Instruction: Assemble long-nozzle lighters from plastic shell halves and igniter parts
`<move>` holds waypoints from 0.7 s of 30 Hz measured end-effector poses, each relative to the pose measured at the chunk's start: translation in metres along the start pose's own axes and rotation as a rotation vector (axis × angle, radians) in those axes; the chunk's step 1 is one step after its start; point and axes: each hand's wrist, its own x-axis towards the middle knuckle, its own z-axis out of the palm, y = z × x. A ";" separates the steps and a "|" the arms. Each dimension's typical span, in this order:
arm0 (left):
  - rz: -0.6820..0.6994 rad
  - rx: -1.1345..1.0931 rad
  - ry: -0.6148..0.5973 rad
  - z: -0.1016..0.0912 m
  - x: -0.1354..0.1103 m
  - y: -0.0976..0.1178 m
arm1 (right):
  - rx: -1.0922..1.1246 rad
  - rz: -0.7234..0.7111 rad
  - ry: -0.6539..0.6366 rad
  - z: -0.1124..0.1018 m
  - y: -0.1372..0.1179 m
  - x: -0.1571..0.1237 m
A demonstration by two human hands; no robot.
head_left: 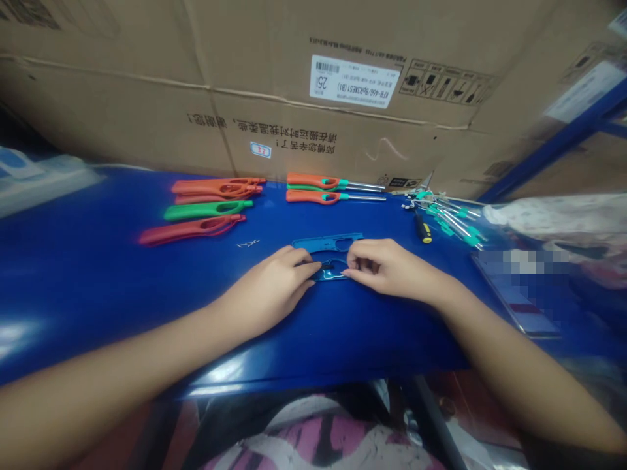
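A blue plastic lighter shell (327, 243) lies flat on the blue table (88, 274), with a second blue half (329, 269) just in front of it. My left hand (274, 284) rests on the table with its fingers curled onto the near blue half from the left. From the right, my right hand (386, 266) pinches the same piece with bent fingers.
Orange, green and red lighter shells (206, 209) lie at the back left. Assembled orange lighters with metal tubes (333, 189) lie behind. Teal-tipped metal tubes (450, 219) and a small black and yellow screwdriver (422, 230) sit to the right. Large cardboard boxes (294, 85) form the back wall.
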 end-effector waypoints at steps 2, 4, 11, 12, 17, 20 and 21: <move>0.000 -0.060 0.008 0.002 0.000 0.000 | 0.014 0.002 -0.010 -0.001 0.000 0.000; 0.012 -0.107 0.014 0.003 0.000 0.000 | 0.028 0.006 -0.026 -0.002 0.000 0.000; 0.040 -0.134 0.020 0.004 0.000 0.000 | 0.036 -0.032 -0.063 -0.004 0.000 -0.001; 0.038 -0.131 0.016 0.004 0.000 0.000 | 0.030 -0.036 -0.056 -0.003 0.000 -0.001; 0.034 -0.120 0.004 0.002 0.000 0.001 | 0.066 -0.013 -0.028 0.002 0.003 0.001; 0.030 -0.117 -0.006 0.002 0.001 0.002 | 0.124 0.034 -0.030 0.002 0.004 0.001; 0.026 -0.117 -0.009 0.002 0.001 0.002 | 0.142 0.047 -0.036 0.002 0.004 0.001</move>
